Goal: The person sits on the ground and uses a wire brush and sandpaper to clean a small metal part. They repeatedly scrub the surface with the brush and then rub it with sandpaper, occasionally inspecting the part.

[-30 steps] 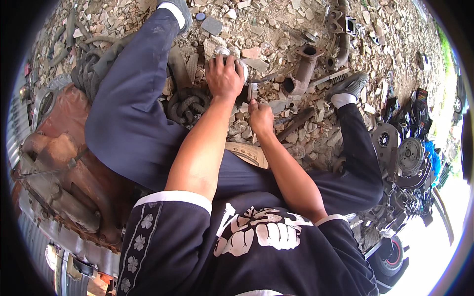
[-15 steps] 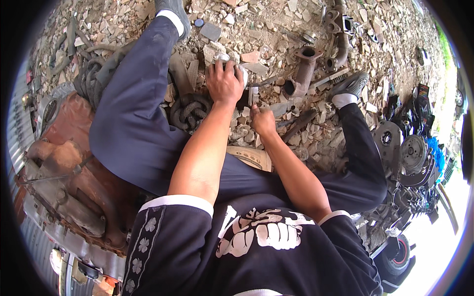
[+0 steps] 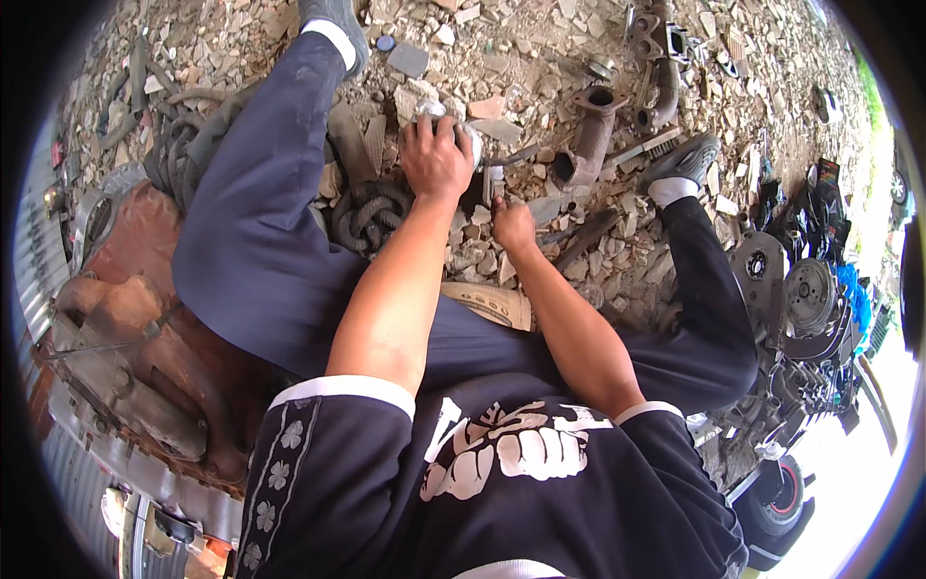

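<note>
My left hand [image 3: 438,159] is closed, palm down, with its fingers curled over a silvery, rounded metal part [image 3: 475,145] that shows only at the edges of the hand. My right hand [image 3: 514,226] is closed just to the right and nearer me, its thumb pointing away. At the thumb tip stands a small upright metal piece [image 3: 494,181] with a pale face. What the right fingers hold is mostly hidden. A dark thin rod [image 3: 513,157] lies just beyond this piece.
Rubble covers the ground. Rusty flanged pipe [image 3: 586,145], a wire brush [image 3: 648,152] and another pipe assembly [image 3: 661,82] lie to the right. Dark coiled hose [image 3: 371,217] is left of my hands, a paper sack [image 3: 490,303] nearer. A rusty engine [image 3: 145,357] stands far left.
My right hand has shifted slightly away from me, along the small metal piece. My left hand stays on the silvery part.
</note>
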Available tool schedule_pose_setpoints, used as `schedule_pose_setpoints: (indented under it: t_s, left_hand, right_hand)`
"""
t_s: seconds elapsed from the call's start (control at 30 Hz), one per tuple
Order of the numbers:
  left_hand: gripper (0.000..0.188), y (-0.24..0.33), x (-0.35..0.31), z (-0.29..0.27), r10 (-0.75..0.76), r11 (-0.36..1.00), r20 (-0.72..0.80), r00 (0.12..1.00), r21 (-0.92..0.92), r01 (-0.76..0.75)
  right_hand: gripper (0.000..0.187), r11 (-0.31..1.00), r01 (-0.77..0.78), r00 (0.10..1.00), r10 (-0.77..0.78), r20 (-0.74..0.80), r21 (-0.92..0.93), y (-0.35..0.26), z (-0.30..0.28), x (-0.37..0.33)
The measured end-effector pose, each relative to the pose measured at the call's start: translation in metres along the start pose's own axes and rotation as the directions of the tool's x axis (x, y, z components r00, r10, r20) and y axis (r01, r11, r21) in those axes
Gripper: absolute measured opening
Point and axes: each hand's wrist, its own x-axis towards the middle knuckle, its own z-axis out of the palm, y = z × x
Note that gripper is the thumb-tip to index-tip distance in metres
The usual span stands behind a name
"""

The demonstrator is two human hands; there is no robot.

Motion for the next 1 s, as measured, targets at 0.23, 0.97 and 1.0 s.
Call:
schedule_pose_setpoints:
  t_s: [0.23, 0.97, 1.0]
  left_hand:
    - [0.016, 0.004, 0.000, 0.000, 0.019, 0.999, -0.011, 1.000, -0.026, -0.019]
    - [0.016, -0.009, -0.002, 0.000, -0.009, 1.000, 0.018, 1.000, -0.001, 0.009]
    - [0.017, -0.007, -0.005, -0.001, -0.005, 1.000, 0.024, 1.000, 0.000, 0.005]
  right_hand:
    - [0.047, 0.991, 0.036, 0.998, -0.043, 0.052, 0.130, -0.017, -0.024, -0.018]
    - [0.047, 0.978, 0.064, 0.995, -0.079, 0.067, 0.198, -0.034, -0.029, -0.043]
    - [0.047, 0.980, 0.065, 0.995, -0.078, 0.059, 0.189, -0.035, -0.034, -0.050]
